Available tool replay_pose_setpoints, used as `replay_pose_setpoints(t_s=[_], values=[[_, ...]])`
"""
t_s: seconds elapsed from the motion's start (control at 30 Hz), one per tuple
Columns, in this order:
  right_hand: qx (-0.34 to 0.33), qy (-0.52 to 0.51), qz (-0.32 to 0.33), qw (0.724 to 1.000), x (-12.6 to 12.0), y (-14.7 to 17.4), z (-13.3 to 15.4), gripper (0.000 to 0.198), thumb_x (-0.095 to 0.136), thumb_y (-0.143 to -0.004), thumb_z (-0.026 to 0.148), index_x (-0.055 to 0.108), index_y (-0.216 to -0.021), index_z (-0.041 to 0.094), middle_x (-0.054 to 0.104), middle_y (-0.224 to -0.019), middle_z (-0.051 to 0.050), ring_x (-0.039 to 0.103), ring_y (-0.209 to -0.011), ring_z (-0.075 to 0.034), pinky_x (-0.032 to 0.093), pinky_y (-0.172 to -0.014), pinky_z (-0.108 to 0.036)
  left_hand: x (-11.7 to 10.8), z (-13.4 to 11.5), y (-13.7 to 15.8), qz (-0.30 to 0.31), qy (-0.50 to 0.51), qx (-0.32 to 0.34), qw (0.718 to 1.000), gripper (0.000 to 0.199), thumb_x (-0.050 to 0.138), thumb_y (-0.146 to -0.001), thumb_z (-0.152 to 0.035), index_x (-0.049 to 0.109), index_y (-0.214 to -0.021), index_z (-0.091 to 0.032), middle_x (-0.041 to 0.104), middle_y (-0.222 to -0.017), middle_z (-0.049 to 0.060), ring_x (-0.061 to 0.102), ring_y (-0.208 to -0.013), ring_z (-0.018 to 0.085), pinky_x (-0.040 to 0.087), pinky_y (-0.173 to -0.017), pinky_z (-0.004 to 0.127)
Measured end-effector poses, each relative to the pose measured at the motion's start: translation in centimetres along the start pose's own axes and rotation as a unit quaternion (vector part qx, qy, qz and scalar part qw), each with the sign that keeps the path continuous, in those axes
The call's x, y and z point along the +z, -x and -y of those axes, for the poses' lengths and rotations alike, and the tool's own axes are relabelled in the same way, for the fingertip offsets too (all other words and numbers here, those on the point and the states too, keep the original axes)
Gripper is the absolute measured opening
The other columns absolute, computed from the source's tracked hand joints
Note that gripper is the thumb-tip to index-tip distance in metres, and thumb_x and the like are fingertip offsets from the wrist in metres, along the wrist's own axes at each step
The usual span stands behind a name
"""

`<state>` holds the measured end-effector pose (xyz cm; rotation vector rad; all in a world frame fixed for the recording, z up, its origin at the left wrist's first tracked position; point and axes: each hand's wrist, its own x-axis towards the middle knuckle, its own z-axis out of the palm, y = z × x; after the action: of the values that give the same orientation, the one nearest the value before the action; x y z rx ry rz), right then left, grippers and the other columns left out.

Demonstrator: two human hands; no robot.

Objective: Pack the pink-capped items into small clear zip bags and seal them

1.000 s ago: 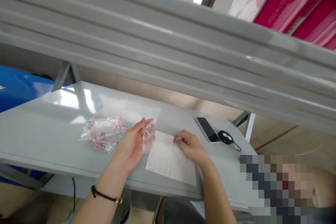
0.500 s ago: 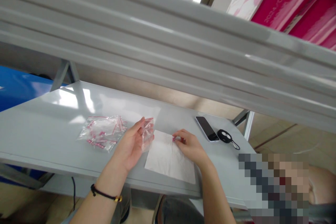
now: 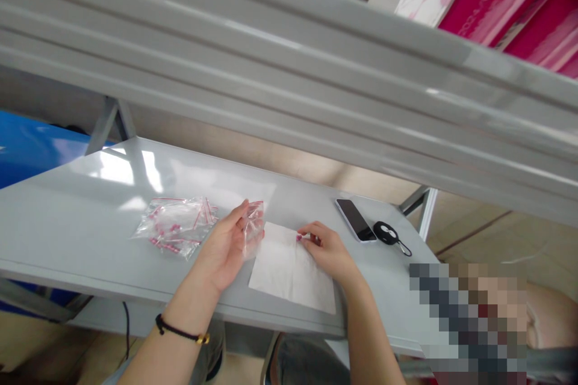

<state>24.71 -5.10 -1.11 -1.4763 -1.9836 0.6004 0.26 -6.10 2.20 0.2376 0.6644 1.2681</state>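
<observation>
A clear zip bag with a red seal line is gripped between the thumb and fingers of my left hand. Over the far edge of a white paper sheet, my right hand pinches a small pink piece; its exact kind is too small to tell. Left of my left hand lies a pile of clear zip bags with red seal lines and small pink pieces in them.
A phone and a round black object with a loop lie right of the paper on the grey table. A grey shelf beam crosses above, carrying magenta boxes. Part of another person shows at lower right.
Both hands keep almost the same place and hold. The view has shifted very slightly.
</observation>
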Motion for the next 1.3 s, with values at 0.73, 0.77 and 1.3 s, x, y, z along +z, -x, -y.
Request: replay_pose_setpoints(t_s=[0.73,0.77,1.3], values=[[-0.002,0.002,0.006,1.0,0.16,-0.07,-0.34,0.02,0.058,-0.085,0.017,0.075,-0.092,0.022,0.066,-0.088,-0.002,0.059,-0.072,-0.015,0.045,-0.068,-0.027,-0.1,0.03,-0.12,-0.004,-0.008,0.005,1.0,0.015,0.066,-0.092,-0.023,0.074,-0.101,-0.014,0.075,-0.087,0.007,0.071,-0.072,0.015,0.059,-0.067,0.028],[-0.002,0.002,0.006,1.0,0.16,-0.04,-0.32,0.02,0.058,-0.085,0.017,0.075,-0.092,0.022,0.066,-0.088,-0.002,0.059,-0.072,-0.015,0.045,-0.068,-0.027,-0.1,0.02,-0.11,-0.005,-0.009,0.005,1.0,0.015,0.066,-0.092,-0.023,0.074,-0.101,-0.014,0.074,-0.088,0.007,0.071,-0.072,0.015,0.059,-0.067,0.028],[-0.009,0.05,0.016,0.999,-0.15,-0.19,0.1,0.02,0.059,-0.087,0.017,0.076,-0.098,0.021,0.067,-0.1,-0.004,0.063,-0.078,-0.015,0.047,-0.071,-0.027,-0.13,0.0,-0.16,0.0,-0.009,0.009,1.0,0.016,0.066,-0.093,-0.024,0.073,-0.1,-0.013,0.073,-0.088,0.006,0.069,-0.072,0.014,0.06,-0.067,0.028]])
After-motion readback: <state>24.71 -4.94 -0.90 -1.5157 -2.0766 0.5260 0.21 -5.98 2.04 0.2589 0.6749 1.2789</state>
